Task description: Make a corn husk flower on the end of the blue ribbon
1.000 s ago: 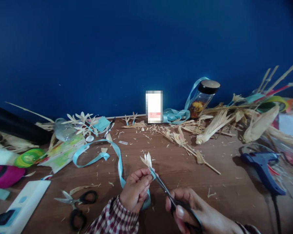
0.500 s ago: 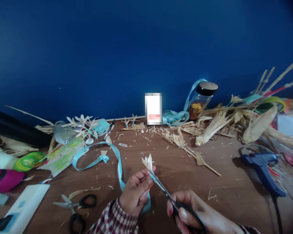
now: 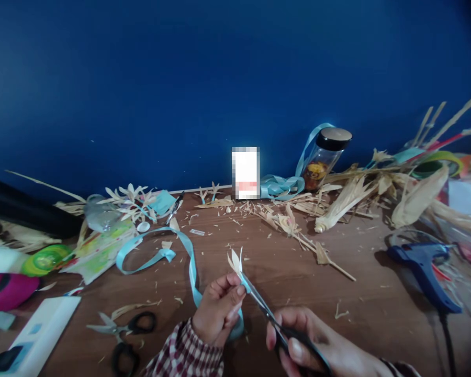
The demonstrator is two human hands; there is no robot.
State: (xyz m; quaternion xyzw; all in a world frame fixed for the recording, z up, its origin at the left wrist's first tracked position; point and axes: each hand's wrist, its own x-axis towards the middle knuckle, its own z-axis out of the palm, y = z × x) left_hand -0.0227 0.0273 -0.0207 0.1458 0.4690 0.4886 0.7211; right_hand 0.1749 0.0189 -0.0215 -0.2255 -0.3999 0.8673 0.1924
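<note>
Between the thumb and fingers of my left hand (image 3: 220, 303) is a small pale corn-husk flower (image 3: 236, 261), its pointed petals sticking up. Light blue ribbon (image 3: 190, 256) shows at the flower's base and runs from beneath the hand across the table. My right hand (image 3: 310, 335) grips black-handled scissors (image 3: 267, 314) by the loops. The scissor blades reach up to the base of the petals, close to my left thumb; whether they touch the flower I cannot tell.
A second pair of scissors (image 3: 115, 330) lies at left. On the right stand a blue glue gun (image 3: 422, 264) and its cord. Corn husks (image 3: 339, 209), scraps, a tilted black-lidded jar (image 3: 322, 162) and a ribbon coil (image 3: 280, 186) line the back. A white power strip (image 3: 47, 327) lies front left.
The scissor blades have shifted slightly against the flower's base, and the flower has turned a little in my left fingers. Everything on the table stays put.
</note>
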